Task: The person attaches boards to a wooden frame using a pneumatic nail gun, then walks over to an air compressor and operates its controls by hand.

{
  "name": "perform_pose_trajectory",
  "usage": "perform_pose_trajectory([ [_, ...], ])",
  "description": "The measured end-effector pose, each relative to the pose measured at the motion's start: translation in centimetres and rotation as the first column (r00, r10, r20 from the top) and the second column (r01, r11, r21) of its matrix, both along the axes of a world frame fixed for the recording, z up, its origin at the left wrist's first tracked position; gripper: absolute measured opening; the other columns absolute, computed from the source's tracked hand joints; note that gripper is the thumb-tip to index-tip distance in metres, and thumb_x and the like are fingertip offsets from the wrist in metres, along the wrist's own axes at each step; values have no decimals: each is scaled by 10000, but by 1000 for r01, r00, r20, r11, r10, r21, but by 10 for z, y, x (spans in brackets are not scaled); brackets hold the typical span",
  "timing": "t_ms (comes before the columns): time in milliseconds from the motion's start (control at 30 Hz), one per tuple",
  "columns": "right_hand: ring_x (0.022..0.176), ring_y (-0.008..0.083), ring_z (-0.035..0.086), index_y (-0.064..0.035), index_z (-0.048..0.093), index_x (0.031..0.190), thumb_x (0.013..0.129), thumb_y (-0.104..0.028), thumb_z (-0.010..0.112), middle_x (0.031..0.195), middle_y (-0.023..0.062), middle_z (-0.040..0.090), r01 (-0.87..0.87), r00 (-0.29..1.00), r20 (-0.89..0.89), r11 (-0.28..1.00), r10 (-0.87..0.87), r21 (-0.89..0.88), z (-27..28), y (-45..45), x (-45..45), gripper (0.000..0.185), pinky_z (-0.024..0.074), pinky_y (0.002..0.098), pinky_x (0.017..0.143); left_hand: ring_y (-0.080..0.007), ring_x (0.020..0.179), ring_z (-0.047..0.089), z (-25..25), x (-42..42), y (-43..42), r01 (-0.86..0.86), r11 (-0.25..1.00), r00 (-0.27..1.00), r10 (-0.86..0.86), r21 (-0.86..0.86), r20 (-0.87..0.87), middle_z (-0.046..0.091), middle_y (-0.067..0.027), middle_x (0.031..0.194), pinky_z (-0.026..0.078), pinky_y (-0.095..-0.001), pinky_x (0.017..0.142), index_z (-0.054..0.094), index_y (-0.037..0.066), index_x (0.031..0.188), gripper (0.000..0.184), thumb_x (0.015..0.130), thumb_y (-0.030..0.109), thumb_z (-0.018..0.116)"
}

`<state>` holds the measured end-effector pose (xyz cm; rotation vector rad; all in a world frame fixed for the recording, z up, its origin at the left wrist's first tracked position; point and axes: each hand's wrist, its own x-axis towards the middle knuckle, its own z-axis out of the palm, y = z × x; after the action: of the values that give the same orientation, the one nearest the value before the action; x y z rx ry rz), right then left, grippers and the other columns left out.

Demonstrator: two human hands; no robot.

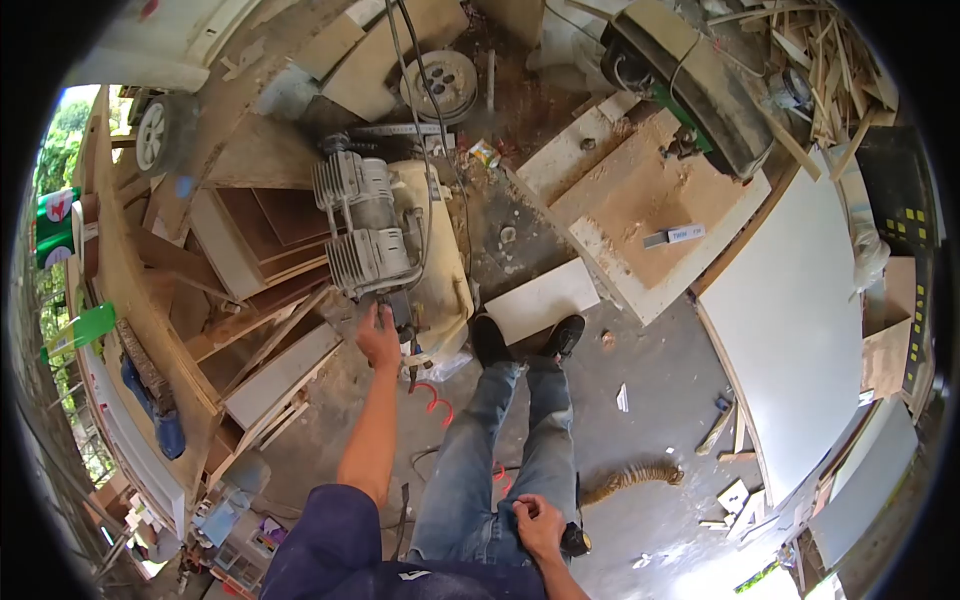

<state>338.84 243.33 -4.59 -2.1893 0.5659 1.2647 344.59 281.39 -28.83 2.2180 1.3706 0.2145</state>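
Observation:
My left hand (378,338) reaches out to the near end of a compressor (370,220) with ribbed metal cylinders, its fingers at a small fitting there; what they hold, if anything, is too small to name. The compressor sits on a cream-coloured tank (440,260). A red coiled hose (434,402) hangs below it. My right hand (538,522) rests near my thigh with its fingers curled together, and their contents are hidden. Close beside it is a round black and yellow object (575,540) at my hip.
Wood boards (290,370) are stacked at the left. A large white panel (790,320) lies at the right. A white board (540,300) is by my shoes. Farther off is a dusty worktop (640,200). A ribbed flexible hose (635,478) lies on the floor (640,400).

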Motion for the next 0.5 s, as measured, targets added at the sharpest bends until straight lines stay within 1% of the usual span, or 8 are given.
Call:
perform_pose_trajectory([
  [33,670,120,667,-38,761,994,869,-214,750,757,65,728,5,1000,-16,1000,-5,-3,-1,-1,-2,216,535,289,670,-348,1113,681,0,5,3,5,1000,1000,-5,-3,-16,706,-209,1198,524,-384,946,701,3,1234,359,932,196,687],
  [100,663,124,665,-44,765,974,866,-221,754,744,60,722,58,998,-2,998,-58,13,-3,-4,-6,208,532,290,668,-351,898,698,-3,17,9,-87,996,994,89,34,-65,728,-189,998,533,-430,817,732,-10,1082,298,894,221,752],
  [133,663,124,665,-44,765,974,866,-221,754,744,60,722,60,998,-6,998,-60,10,-3,-5,-6,208,532,290,668,-351,898,698,-12,15,12,-85,996,994,87,32,-69,728,-189,998,533,-430,817,732,-10,1082,298,894,221,752],
  [200,663,128,665,-46,766,968,866,-227,756,743,55,723,48,999,-25,999,-48,6,-5,-3,-4,209,532,290,669,-338,817,674,-19,20,19,-127,992,989,127,1,-79,689,-172,892,519,-446,757,693,-22,982,259,881,205,767],
  [300,696,172,699,-83,761,1010,860,-288,754,774,66,734,58,997,-49,998,-57,0,-6,-7,-5,254,544,328,711,-366,816,669,-12,29,17,-117,993,986,114,-24,-125,667,-182,882,513,-466,750,626,-21,936,226,906,177,731],
  [333,696,172,699,-83,761,1010,860,-288,754,774,66,734,59,997,-48,998,-59,1,-6,-7,-5,254,544,328,711,-366,816,669,-11,29,16,-116,993,986,112,-24,-124,667,-182,882,513,-466,750,626,-21,936,226,906,177,731],
  [400,696,176,699,-84,762,1007,860,-287,754,773,67,734,57,998,-33,998,-57,-10,-4,-8,-2,250,544,332,711,-395,815,656,-11,31,15,-28,999,975,31,18,-222,652,-192,891,508,-483,749,572,-19,975,211,933,155,684],
  [500,710,188,705,-87,763,1007,863,-292,750,778,72,735,49,998,-37,999,-49,-5,-4,-11,-1,251,545,340,716,-414,823,645,-21,29,11,-38,998,967,50,53,-250,648,-196,899,504,-498,753,551,-13,1003,207,949,154,661],
])
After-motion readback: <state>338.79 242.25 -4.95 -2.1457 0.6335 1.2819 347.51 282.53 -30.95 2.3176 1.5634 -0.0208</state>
